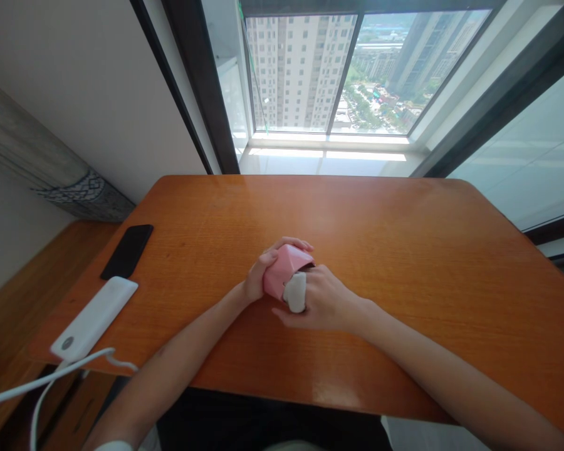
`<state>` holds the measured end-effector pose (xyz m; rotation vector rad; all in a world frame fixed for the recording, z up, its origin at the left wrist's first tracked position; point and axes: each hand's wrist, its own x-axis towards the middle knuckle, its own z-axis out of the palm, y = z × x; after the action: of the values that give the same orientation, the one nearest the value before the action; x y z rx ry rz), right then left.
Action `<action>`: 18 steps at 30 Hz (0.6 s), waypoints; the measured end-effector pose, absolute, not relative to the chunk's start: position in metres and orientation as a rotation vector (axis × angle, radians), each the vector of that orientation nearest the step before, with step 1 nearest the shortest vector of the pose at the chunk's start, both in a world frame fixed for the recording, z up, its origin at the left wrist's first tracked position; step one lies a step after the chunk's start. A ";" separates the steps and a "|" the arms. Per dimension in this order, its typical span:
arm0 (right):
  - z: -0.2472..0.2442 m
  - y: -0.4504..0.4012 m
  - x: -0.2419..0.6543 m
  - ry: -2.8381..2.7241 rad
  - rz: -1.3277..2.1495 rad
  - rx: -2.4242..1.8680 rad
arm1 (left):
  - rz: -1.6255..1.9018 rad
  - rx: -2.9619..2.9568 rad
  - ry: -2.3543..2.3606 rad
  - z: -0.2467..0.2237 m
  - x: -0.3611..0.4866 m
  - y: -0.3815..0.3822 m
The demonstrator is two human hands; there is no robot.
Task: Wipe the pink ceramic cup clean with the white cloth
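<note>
pink faceted object [286,268] at frame center, long axis lower left to upper right, white lump [295,293] poking out toward camera. left hand [257,279] fingers curled tight round it, right hand [323,302] fingers closed over far end. orange wood table [418,263] edges well apart on right and top.

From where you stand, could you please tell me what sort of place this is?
It looks like a room high in an apartment or office tower: an orange wooden table stands at a tall window, which overlooks residential towers, and a phone lies on the table.
</note>
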<state>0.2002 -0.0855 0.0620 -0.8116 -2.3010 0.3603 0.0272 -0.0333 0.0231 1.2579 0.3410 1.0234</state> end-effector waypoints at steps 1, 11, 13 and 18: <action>0.060 -0.085 0.200 -2.343 0.286 -0.805 | 0.991 1.241 0.339 0.024 0.027 -0.032; 0.069 -0.081 0.201 -1.619 1.209 -1.066 | 1.376 1.573 0.395 0.023 0.024 -0.032; 0.074 -0.078 0.201 -1.237 1.508 -1.055 | 1.516 1.912 0.361 0.014 0.020 -0.028; 0.085 -0.079 0.194 -0.642 1.963 -0.862 | 1.661 2.185 0.234 -0.017 0.015 -0.020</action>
<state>0.1940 -0.0790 0.0847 -0.8624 -0.6424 1.9632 0.0149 -0.0198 -0.0173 2.1855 0.2341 1.6611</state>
